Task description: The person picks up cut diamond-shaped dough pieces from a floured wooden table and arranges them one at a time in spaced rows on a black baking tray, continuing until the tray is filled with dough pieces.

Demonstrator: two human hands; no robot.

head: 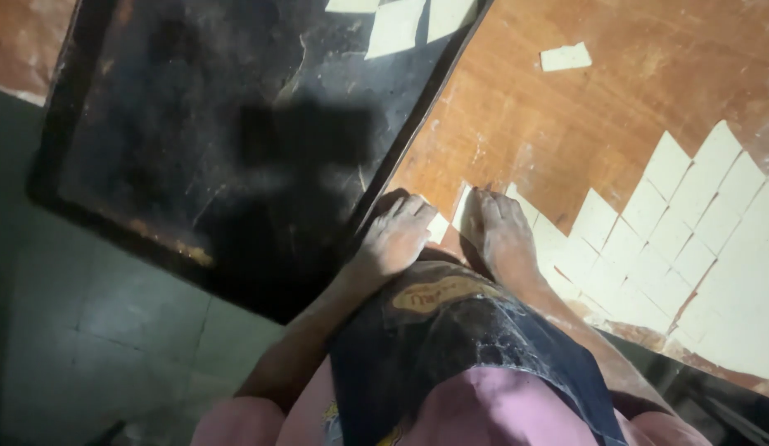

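Observation:
My left hand [397, 238] lies palm down on the wooden table [525, 124], right beside the rim of a large black baking tray [194, 140]. My right hand [502, 234] lies next to it, fingers pointing away from me. Between and under the fingertips are pale, flat dough squares [439, 226]. Both hands touch these pieces, but the fingers hide whether either one grips a piece. A field of cut dough squares [690, 223] spreads over the table to the right of my right hand.
Several dough squares [397, 25] lie at the far end of the black tray. One single square [565, 57] lies alone on the table. Green floor tiles [112, 330] show at the lower left. A dark apron [459, 339] over pink clothing fills the bottom.

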